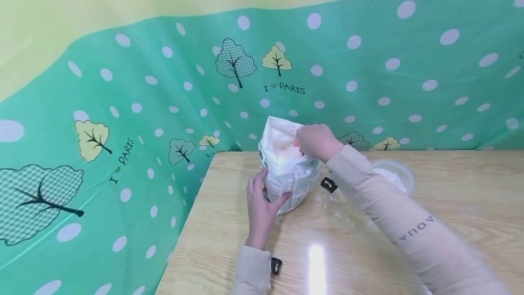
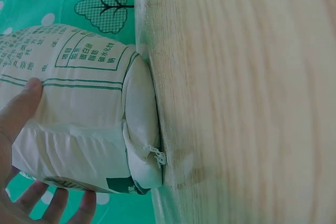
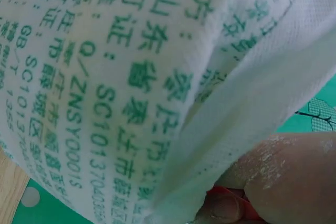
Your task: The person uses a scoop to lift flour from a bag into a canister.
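An open white cloth flour bag [image 1: 292, 183] with green print stands upright on the wooden table [image 1: 229, 195], white powder visible inside its mouth. My left hand [image 1: 262, 206] holds its lower front, thumb on the near face and fingers round the left side. In the left wrist view the fingers curve under the printed bag [image 2: 79, 103]. At the bag's mouth, my right hand [image 1: 317, 141] grips a red handle [image 1: 298, 143]; its far end is hidden in the bag. White powder coats the right hand [image 3: 289, 177] in the right wrist view, where the red handle [image 3: 244, 203] shows between its fingers.
A clear plastic bowl [image 1: 405, 174] of white powder stands behind the right forearm, partly covered by it. Spilled powder [image 1: 337, 208] dots the table. Small black clips [image 1: 329, 185] show near each sleeve. A green patterned curtain [image 1: 184, 81] hangs behind and left of the table.
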The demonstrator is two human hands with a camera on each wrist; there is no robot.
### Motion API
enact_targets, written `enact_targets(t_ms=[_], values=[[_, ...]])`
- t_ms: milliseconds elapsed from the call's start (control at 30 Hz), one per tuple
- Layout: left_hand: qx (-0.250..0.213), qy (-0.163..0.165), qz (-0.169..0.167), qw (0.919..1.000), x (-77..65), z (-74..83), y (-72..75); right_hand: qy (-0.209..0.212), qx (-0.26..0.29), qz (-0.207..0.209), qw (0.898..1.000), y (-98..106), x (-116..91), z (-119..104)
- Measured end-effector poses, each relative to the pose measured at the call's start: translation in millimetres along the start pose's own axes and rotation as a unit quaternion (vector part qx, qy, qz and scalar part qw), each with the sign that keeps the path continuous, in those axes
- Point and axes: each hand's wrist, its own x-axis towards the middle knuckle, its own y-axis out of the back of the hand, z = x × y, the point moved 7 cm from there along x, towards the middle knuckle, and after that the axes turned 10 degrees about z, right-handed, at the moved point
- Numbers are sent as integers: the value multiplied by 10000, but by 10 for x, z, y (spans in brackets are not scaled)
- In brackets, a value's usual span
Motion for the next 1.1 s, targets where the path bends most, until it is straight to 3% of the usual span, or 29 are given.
enact_targets(t_ms=[267,533,1100], values=[[49,-101,32,9999,-15,7,1,159,10,28,9999,-61,60,-6],[59,-62,-14,10000,-12,-12,-21,-131,269,-415,9987,-125,48,105],[-21,-16,37,10000,2,-12,-14,66,682,-338,9971,-43,30,53]])
